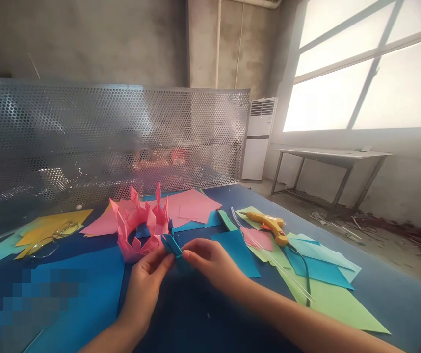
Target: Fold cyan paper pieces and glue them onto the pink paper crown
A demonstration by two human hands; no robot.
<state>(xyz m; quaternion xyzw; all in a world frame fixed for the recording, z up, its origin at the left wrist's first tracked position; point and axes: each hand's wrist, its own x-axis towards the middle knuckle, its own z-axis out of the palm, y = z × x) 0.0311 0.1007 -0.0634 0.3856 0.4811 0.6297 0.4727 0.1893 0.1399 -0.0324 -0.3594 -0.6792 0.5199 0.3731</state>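
Note:
Between my two hands is a small folded piece of blue paper [172,246], raised a little above the dark blue table. My left hand [147,274] pinches its left side between thumb and fingers. On its right side, the thumb and fingertips of my right hand [210,262] are closed on the same paper. A pink folded-paper crown [126,240] with pointed tips stands upright just behind my left hand. Beyond the crown lie flat pink sheets [194,206]. To the right of my right hand is a blue paper square [236,252].
A yellow hot glue gun [265,220] with a cord lies at right, by clear glue sticks [269,252], a green-handled tool [227,220] and green sheets [339,304]. Glasses [54,238] rest on yellow paper [58,225] at left. A perforated metal panel [103,137] borders the table's back.

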